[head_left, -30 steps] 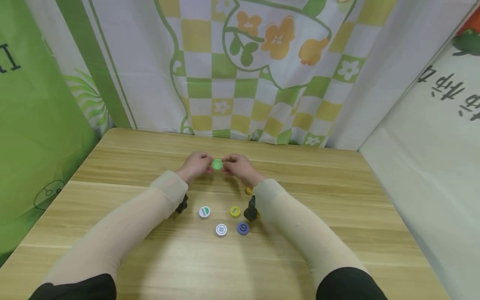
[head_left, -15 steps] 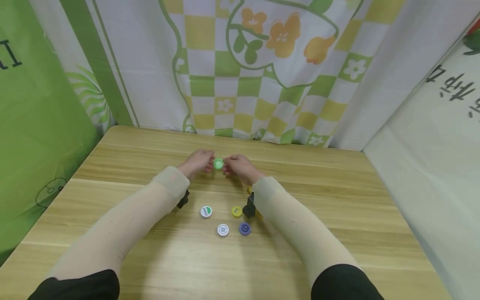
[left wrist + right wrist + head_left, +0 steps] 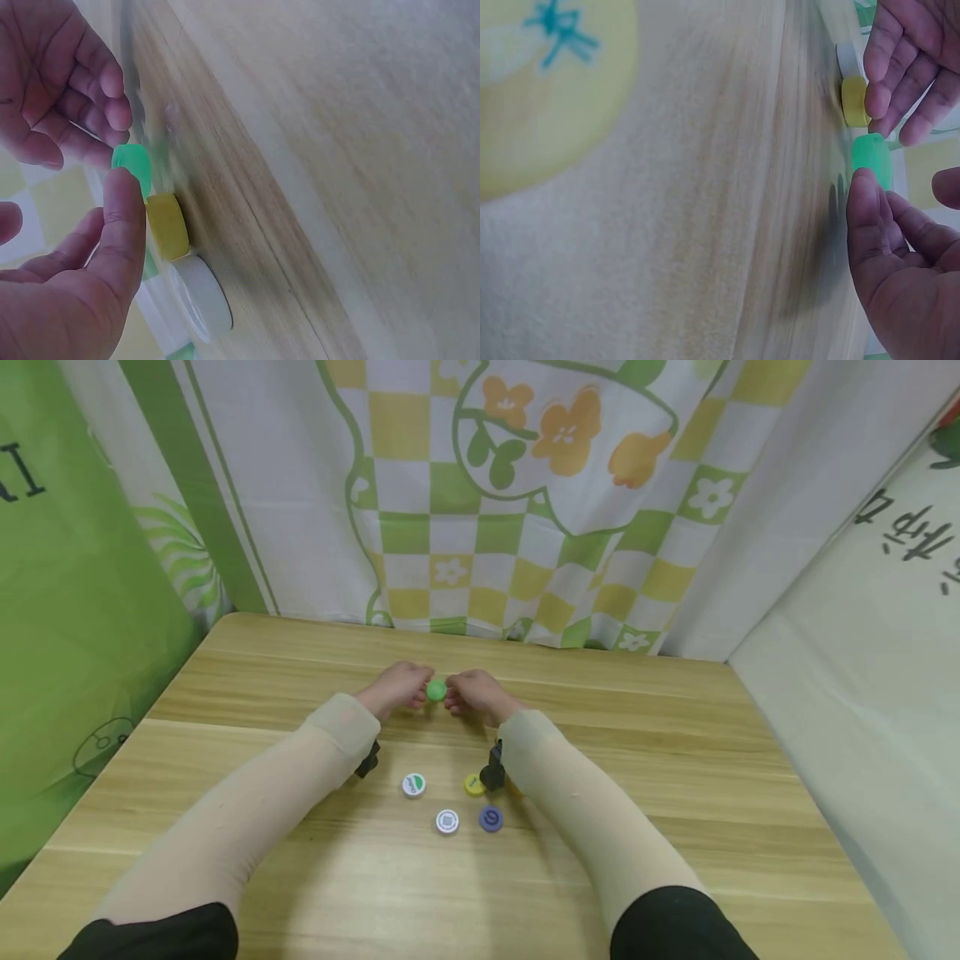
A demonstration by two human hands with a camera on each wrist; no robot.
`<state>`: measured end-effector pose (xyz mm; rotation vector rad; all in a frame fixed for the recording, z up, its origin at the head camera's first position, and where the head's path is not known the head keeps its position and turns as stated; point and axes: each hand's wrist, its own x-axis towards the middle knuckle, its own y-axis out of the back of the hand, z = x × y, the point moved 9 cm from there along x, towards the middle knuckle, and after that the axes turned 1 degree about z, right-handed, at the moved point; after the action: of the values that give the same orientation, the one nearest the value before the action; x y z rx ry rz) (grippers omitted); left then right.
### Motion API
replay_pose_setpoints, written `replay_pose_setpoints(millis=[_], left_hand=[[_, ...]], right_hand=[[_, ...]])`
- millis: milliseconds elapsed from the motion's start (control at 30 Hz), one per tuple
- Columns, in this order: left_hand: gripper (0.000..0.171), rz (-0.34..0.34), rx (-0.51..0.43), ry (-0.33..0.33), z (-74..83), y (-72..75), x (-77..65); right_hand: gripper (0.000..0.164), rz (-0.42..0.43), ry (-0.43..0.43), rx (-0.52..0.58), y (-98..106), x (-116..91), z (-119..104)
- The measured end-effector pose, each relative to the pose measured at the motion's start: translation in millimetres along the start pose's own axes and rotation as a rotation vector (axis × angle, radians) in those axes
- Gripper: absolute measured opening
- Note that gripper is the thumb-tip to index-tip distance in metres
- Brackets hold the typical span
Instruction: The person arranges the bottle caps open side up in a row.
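A light green bottle cap (image 3: 437, 691) is between both hands near the table's far side, tilted in the fingertips. My left hand (image 3: 401, 683) pinches it from the left, and a fingertip lies against the green cap (image 3: 135, 169) in the left wrist view. From the other side my right hand (image 3: 478, 692) holds it; its digits meet the green cap (image 3: 871, 159) in the right wrist view. Behind the left hand a yellow cap (image 3: 168, 226) and a white cap (image 3: 202, 298) stand on the table; the left hand hides them in the head view.
Nearer on the wooden table (image 3: 337, 877) lie a white-and-green cap (image 3: 413, 786), a white cap (image 3: 447, 822), a blue cap (image 3: 491, 818) and a yellow cap (image 3: 474, 785). Black wrist cameras (image 3: 492, 768) hang low by these caps. A patterned curtain (image 3: 487, 560) borders the table's back.
The green cap has turned between the fingers: its lighter ringed face showed half a second ago, a plain green face now. The right forearm has shifted slightly left, its wrist camera partly covering the yellow cap.
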<state>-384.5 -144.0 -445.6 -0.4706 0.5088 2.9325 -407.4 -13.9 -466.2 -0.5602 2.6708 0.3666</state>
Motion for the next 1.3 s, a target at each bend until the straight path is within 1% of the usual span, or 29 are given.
replay_pose_setpoints(millis=[100, 167, 333, 467, 600, 700, 833, 933, 967, 1067, 1167, 1200, 1300], left_hand=[[0.042, 0.001, 0.034, -0.002, 1.2, 0.8, -3.9], [0.04, 0.007, 0.051, -0.017, 3.6, 1.9, -6.0], [0.039, 0.021, 0.035, -0.043, 3.7, 6.6, -5.8], [0.041, 0.026, -0.018, -0.028, -0.6, 10.4, -5.9], [0.041, 0.026, -0.04, -0.021, -3.2, 12.0, -6.7], [0.041, 0.023, -0.017, -0.021, -4.7, 12.9, -8.4], [0.042, 0.005, 0.006, -0.005, -7.5, 11.7, -11.9], [0.042, -0.002, 0.012, 0.008, -10.1, 10.7, -11.7], [0.042, -0.001, 0.015, 0.01, -10.9, 10.8, -11.5], [0.041, 0.005, 0.025, 0.009, -12.3, 12.1, -10.5], [0.042, 0.004, 0.032, -0.002, -10.6, 12.7, -11.4], [0.042, 0.002, 0.036, -0.007, -9.8, 12.8, -11.6], [0.042, 0.007, 0.04, -0.012, -7.4, 12.8, -13.2]], right_hand=[[0.031, 0.002, 0.003, -0.025, 1, 2, 1], [0.03, 0.004, 0.004, -0.04, 1, 3, 2], [0.027, -0.001, 0.001, -0.044, -1, 4, 2], [0.027, -0.002, -0.007, -0.032, -3, 6, 3], [0.029, 0.005, -0.011, -0.049, -5, 6, 3], [0.031, 0.005, -0.012, -0.071, -6, 4, 2], [0.032, -0.002, -0.01, -0.108, -8, 2, 0], [0.031, -0.003, -0.005, -0.138, -8, 5, 2], [0.03, -0.01, 0.009, -0.136, -8, 7, 2], [0.029, -0.006, 0.011, -0.141, -8, 10, 4], [0.031, -0.006, 0.011, -0.131, -9, 6, 2], [0.033, 0.004, -0.007, -0.142, -10, 0, -2], [0.037, -0.005, 0.005, -0.16, -9, -4, -4]])
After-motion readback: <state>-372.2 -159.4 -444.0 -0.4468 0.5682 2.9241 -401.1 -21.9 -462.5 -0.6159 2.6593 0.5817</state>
